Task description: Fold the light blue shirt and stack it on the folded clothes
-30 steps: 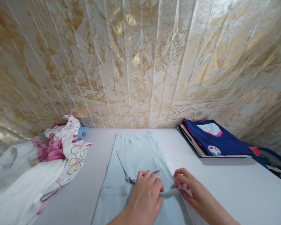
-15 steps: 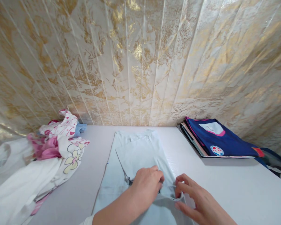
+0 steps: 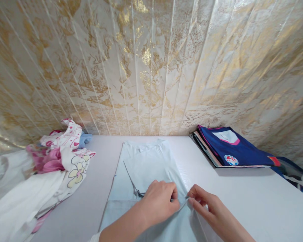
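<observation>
Halfway folding this pale blue cotton shirt (image 3: 143, 168): sides in, my left hand (image 3: 158, 203) and right hand (image 3: 207, 208) pinching its edge; crumpled floral heap (image 3: 65, 158) untouched.

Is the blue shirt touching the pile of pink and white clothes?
Apart. The head view shows bare table between the blue shirt and the pile.

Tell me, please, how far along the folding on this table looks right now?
Done: a folded navy stack sits by the wall. In hand: the left hand and right hand pinch a fold of the pale blue garment. Left: the unfolded pile.
</observation>
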A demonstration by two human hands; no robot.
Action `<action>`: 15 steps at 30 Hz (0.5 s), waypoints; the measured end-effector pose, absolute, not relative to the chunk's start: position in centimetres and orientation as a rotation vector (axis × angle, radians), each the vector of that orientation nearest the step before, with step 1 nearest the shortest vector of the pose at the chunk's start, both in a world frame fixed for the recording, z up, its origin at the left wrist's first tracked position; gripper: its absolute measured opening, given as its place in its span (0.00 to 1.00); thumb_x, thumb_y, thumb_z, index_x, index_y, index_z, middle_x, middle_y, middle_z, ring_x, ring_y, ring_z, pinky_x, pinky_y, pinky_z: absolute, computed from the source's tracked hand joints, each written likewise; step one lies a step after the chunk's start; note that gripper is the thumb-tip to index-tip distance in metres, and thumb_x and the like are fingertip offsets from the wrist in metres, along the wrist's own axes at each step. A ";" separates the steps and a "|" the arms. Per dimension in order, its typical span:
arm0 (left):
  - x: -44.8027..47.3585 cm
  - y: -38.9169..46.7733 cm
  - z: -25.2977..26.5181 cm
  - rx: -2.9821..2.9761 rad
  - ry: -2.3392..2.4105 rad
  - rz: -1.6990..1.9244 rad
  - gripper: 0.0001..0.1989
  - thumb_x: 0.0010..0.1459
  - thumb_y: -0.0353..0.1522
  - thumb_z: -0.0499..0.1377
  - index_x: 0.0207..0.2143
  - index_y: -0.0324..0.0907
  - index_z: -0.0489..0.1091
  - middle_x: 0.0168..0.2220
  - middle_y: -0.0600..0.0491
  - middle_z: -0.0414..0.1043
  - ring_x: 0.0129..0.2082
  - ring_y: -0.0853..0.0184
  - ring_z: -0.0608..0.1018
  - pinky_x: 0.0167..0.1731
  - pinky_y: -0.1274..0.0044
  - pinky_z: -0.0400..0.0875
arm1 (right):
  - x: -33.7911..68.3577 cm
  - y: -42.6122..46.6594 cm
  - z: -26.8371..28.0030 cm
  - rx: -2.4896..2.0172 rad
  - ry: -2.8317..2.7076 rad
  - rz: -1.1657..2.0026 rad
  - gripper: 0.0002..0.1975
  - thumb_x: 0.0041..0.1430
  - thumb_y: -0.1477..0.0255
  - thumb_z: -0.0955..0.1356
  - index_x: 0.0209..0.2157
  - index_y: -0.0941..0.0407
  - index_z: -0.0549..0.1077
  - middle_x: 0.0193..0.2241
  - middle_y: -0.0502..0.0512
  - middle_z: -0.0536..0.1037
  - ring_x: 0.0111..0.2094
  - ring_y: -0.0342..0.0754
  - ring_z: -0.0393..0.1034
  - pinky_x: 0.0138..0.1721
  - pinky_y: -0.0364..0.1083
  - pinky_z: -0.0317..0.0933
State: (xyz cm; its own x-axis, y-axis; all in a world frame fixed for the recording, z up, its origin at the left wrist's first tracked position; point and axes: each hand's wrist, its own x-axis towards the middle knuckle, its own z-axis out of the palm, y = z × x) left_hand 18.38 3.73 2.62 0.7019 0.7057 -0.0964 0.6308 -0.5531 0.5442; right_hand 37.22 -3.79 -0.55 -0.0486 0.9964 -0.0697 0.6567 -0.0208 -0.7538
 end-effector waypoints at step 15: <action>19.3 2.6 0.8 2.470 1.091 0.228 0.04 0.58 0.29 0.58 0.37 0.42 0.70 0.35 0.54 0.77 0.37 0.61 0.77 0.45 0.69 0.63 | 36.5 -3.5 -1.7 -1.759 -1.822 0.642 0.10 0.60 0.70 0.63 0.44 0.52 0.65 0.27 0.46 0.70 0.25 0.44 0.65 0.29 0.41 0.60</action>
